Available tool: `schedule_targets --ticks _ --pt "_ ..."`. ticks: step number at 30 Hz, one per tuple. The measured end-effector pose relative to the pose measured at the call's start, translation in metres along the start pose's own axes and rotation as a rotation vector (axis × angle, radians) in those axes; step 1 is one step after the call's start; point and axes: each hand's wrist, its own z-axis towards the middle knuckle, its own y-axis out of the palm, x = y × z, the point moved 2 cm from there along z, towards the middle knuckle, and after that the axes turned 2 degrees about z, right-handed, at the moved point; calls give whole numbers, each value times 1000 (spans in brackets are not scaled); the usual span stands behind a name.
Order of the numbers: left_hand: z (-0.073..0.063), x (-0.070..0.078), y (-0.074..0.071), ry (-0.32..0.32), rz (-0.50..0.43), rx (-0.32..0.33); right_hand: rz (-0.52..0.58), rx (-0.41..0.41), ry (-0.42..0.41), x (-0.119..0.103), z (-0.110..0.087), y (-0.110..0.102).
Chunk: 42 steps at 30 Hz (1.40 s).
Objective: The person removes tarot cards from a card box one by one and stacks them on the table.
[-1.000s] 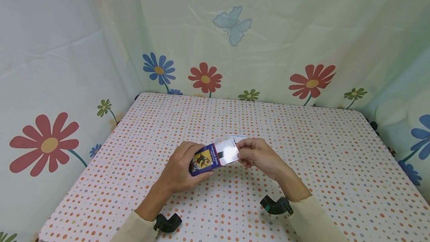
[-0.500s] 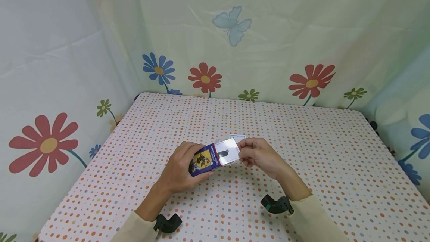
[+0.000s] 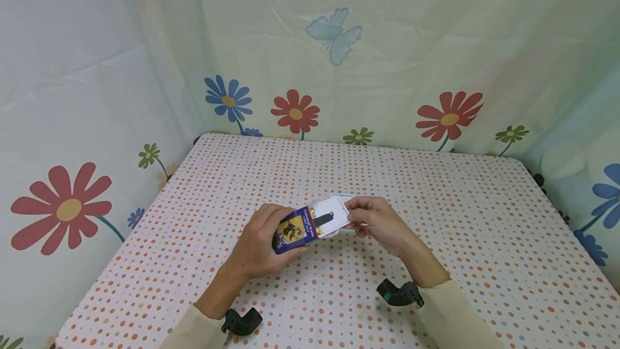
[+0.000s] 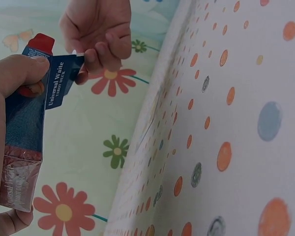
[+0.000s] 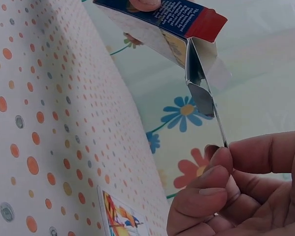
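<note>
My left hand [image 3: 259, 244] grips a purple-blue tarot deck box [image 3: 292, 230], its open end turned to the right and its flaps spread. A white-bordered card [image 3: 334, 216] sticks partly out of that end; its visible face is pale with a dark patch, perhaps a reflection. Thumb and fingers of my right hand [image 3: 380, 225] pinch the card's outer edge. Edge-on in the right wrist view, the card [image 5: 219, 123] runs from the box mouth [image 5: 195, 73] down to the fingertips. How much stays inside is hidden.
Below the right hand, a picture card [image 5: 122, 216] lies on the dotted tablecloth [image 3: 436, 203], perhaps on top of others. Flower-printed curtains [image 3: 387, 69] stand behind the table and along its sides. Dark wrist-worn devices [image 3: 242, 321] sit at both sleeves.
The card has slid farther out of the box as my right hand moved slightly right and away. More colour shows around the card's edges. My left hand and the box stay in place.
</note>
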Motion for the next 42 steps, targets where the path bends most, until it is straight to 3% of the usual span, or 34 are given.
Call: schedule_targets --ticks 8,18,29,42 --pt "2 -1 0 -8 0 -1 13 30 2 -2 3 -1" --pt "2 -2 -2 -24 -9 -9 67 141 -9 -4 10 0" --pt "-2 -1 -5 -42 -3 -21 79 198 22 10 18 1" --pt "-2 1 1 -31 -14 -35 46 315 -59 25 21 -11"
